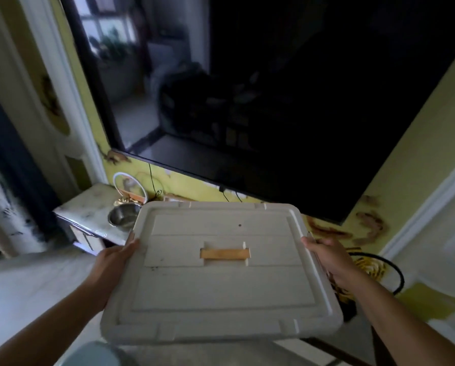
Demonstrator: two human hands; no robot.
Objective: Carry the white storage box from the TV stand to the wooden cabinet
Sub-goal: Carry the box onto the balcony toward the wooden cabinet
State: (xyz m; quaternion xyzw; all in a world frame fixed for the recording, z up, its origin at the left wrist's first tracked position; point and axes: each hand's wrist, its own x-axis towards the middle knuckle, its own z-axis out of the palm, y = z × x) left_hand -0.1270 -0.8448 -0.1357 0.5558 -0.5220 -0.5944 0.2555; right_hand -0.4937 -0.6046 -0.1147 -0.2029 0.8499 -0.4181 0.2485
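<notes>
I see the white rectangular plastic storage box [221, 273] held up in front of me, filling the lower middle of the view, its ribbed lid facing the camera and tilted slightly down to the right. An orange strip handle [224, 254] sits in a recess at the lid's centre. My left hand [115, 262] is clamped on the box's edge at 9 o'clock, thumb over the rim, fingers hidden underneath. My right hand [329, 260] grips the opposite edge at 3 o'clock the same way. Both hands are holding the box; neither is free.

Beyond the far edge of the lid, at 12 o'clock, hangs a large black flat television screen [274, 101] on a yellow patterned wall [419, 159], its lower edge just above the box's far rim in the view. At 10 o'clock a pale marble-look worktop [89, 210] carries a round stainless steel bowl [123, 215] just beside the lid's far left corner, with a white ring-shaped ornament [128, 188] behind it. I cannot tell whether the box touches the worktop.

At 3 o'clock, past my right hand, a black wire hoop with yellow inside [374, 270] stands near the box's edge. Pale floor [23, 281] lies open at 8 o'clock, and a white door frame [63, 88] stands at 10 o'clock.
</notes>
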